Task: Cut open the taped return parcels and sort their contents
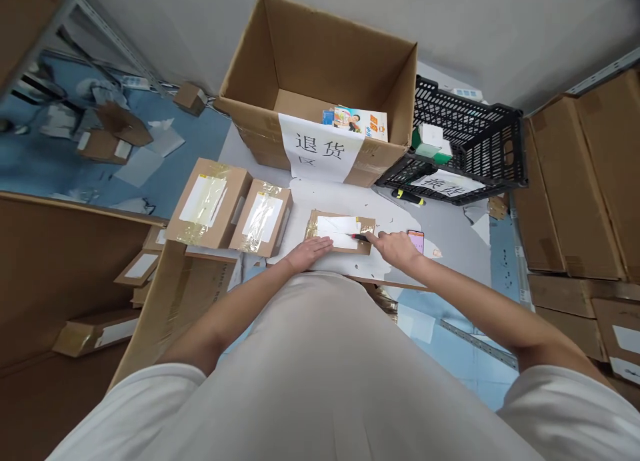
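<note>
A small taped cardboard box (313, 226) with a white label lies on the table in front of me. My left hand (311, 252) rests flat on the box's near left edge, fingers stretched out. My right hand (395, 246) is closed around a utility knife (361, 237) with a red and black body, its tip against the label. The label looks slit or creased along the middle. Beside my right hand lies a phone (416, 241) with a lit screen. Two more taped, labelled parcels, a larger box (231, 211) and a smaller box (273, 237), stand to the left.
A big open carton (330, 31) with printed packages inside stands at the back. Right of it is a black plastic crate (493, 138) holding a green and white box. A yellow and black tool (409, 197) lies before the crate. Stacked cartons (570, 188) line the right side.
</note>
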A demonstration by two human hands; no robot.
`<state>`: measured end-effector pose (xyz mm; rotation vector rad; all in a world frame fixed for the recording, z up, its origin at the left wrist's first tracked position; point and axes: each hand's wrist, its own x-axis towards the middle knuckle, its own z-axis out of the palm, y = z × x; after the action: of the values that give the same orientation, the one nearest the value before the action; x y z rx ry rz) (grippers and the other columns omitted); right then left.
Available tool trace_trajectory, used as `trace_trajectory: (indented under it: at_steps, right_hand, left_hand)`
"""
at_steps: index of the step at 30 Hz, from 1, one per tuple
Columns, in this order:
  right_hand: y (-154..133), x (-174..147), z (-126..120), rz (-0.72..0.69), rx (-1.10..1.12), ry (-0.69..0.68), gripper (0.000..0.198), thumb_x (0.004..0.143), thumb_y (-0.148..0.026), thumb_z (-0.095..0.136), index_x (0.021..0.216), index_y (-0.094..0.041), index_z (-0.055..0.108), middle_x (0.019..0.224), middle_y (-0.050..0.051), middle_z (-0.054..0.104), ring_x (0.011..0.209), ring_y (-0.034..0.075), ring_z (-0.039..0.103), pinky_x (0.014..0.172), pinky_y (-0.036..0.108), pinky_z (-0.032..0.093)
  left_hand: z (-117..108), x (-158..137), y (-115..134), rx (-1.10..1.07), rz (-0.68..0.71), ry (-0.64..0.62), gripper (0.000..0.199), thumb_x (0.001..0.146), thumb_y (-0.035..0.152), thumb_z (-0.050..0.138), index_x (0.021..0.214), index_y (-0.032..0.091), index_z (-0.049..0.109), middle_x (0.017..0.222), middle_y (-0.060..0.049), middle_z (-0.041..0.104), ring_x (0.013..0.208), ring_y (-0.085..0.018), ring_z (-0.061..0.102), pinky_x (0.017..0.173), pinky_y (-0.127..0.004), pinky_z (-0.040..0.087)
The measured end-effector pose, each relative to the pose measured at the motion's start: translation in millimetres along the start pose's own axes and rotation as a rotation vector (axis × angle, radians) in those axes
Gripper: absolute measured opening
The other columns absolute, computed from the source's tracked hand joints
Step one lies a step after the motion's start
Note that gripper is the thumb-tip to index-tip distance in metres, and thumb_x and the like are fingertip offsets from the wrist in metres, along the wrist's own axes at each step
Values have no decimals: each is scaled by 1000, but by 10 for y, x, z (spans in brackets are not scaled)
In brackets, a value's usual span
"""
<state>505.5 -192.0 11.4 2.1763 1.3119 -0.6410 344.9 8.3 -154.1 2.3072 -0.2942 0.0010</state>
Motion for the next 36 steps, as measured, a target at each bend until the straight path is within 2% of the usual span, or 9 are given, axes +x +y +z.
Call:
trace_trajectory:
  at_steps: [9,14,17,21,22,25,27,29,36]
  right_hand:
    - [407,-332,319,92,39,-38,48,88,-3,37,132,-23,45,94,14,68,80,25,69,69,33,41]
    - [628,-546,609,108,120,21,41,96,-22,36,136,-27,43,98,13,68,76,25,68,65,32,42]
    - [751,-638,960,177,403,166,42,96,-34,38,137,-29,44,105,11,67,75,22,66,65,33,45]
    - [527,-549,1449,346,1277,379,60,93,-50,38,146,-22,32,90,6,67,54,13,57,54,30,48]
    - [402,-492,1532,368,1486,404,68,91,-54,41,148,-21,27,86,5,66,49,12,53,49,28,47]
    - [19,-320,1660,366,1889,459,82,83,-61,51,150,-24,22,84,1,63,43,8,47,38,25,41]
    - [-159,-253,1680,348,2012,475,83,80,-61,56,149,-26,26,83,0,62,42,7,46,37,23,40]
    - [-251,-230,1685,341,2062,477,80,80,-59,57,148,-26,30,81,-1,61,41,6,45,36,22,39]
    - [-154,-255,1760,269,1978,395,73,83,-52,57,148,-29,33,68,-5,53,40,6,41,34,20,36]
  left_hand:
    - [34,11,-21,156,33,-11,49,87,4,35,128,19,56,133,-9,59,134,-19,44,111,-43,36]
    - [45,-5,12,298,66,-26,52,84,1,34,129,17,55,133,-9,59,132,-20,46,108,-43,39]
    - [0,52,146,364,17,-31,48,85,3,36,126,17,57,130,-10,61,128,-20,50,105,-42,41]
    - [-132,277,376,461,-79,-73,37,89,23,47,123,17,58,123,-14,62,121,-27,52,104,-46,37]
    - [-169,353,416,483,-95,-81,44,86,31,54,127,17,55,127,-16,59,124,-30,49,106,-48,34]
    - [-261,572,461,534,-157,-90,93,66,52,73,143,13,37,147,-22,36,138,-39,28,113,-55,16]
    - [-296,680,439,552,-208,-121,116,55,62,76,147,12,27,153,-24,25,141,-43,17,113,-59,7]
    - [-311,741,403,557,-243,-154,123,51,68,74,149,12,23,152,-24,26,140,-45,18,112,-61,3]
    - [-307,757,350,521,-240,-110,116,50,65,74,146,15,31,142,-21,40,130,-41,33,113,-58,8]
